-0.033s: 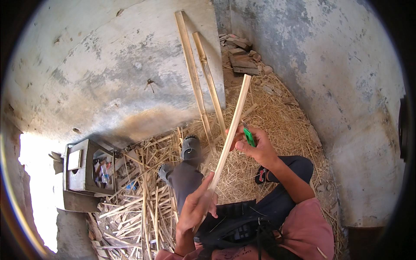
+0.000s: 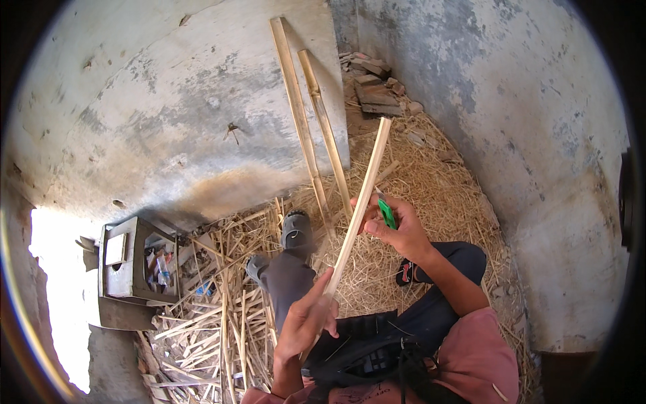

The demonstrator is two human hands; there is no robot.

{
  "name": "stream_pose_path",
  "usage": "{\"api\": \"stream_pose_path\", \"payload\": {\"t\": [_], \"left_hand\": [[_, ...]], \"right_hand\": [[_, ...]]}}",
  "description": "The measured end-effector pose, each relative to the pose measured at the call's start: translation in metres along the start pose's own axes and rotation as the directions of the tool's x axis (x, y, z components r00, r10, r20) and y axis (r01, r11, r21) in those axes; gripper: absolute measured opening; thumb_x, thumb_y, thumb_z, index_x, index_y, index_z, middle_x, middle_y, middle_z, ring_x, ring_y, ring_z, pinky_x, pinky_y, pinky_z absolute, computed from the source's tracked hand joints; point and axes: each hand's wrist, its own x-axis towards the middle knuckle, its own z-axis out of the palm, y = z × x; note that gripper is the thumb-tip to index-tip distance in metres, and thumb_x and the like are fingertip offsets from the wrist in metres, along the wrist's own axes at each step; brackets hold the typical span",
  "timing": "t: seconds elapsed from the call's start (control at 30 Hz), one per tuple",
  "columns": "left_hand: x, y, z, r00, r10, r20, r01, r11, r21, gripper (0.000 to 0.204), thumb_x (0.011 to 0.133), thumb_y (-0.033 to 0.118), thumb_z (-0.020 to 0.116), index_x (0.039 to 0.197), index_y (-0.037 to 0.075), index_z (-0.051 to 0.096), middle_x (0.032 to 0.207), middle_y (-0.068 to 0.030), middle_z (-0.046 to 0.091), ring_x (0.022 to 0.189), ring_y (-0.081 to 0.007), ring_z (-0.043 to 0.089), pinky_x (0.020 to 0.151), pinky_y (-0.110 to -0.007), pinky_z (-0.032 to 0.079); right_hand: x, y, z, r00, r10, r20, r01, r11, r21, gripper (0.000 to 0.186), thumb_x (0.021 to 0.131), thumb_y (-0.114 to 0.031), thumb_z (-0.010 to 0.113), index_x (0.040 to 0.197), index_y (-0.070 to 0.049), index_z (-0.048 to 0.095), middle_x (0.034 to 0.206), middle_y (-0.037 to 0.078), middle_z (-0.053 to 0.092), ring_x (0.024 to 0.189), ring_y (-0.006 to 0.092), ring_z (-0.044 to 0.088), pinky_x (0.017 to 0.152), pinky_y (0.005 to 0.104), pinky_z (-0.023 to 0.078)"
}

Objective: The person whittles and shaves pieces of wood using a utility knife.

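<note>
A long pale bamboo strip (image 2: 359, 212) slants up across the middle of the view, its far end raised and its lower end near my lap. Wrapped round its lower part is my left hand (image 2: 303, 326), closed, with the index finger stretched along the strip. My right hand (image 2: 407, 232) is closed round a green-handled utility knife (image 2: 386, 213). The knife's short blade points up beside the strip's right edge, and the fingers of that hand reach the strip's middle. Partly behind the strip, those fingertips are hidden.
Two bamboo lengths (image 2: 296, 101) lean against the left wall (image 2: 168, 121). Split strips (image 2: 202, 337) are heaped at left, near a metal box (image 2: 128, 262) with litter inside. Shavings (image 2: 437, 188) cover the floor; bricks (image 2: 377, 94) lie in the corner. My legs (image 2: 451, 273) are bent below.
</note>
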Motion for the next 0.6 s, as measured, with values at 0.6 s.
{"api": "stream_pose_path", "payload": {"t": [0.6], "left_hand": [[0.007, 0.002, 0.001, 0.984, 0.156, -0.090, -0.102, 0.894, 0.436, 0.048, 0.115, 0.014, 0.054, 0.161, 0.003, 0.049, 0.083, 0.0037, 0.057, 0.068, -0.0038, 0.047, 0.059, -0.021, 0.041]], "right_hand": [[-0.008, 0.014, -0.008, 0.979, -0.196, -0.052, 0.180, 0.959, -0.221, 0.031, 0.103, -0.017, 0.073, 0.128, 0.000, 0.066, 0.097, 0.005, 0.075, 0.090, 0.0155, 0.076, 0.078, 0.0316, 0.057]]}}
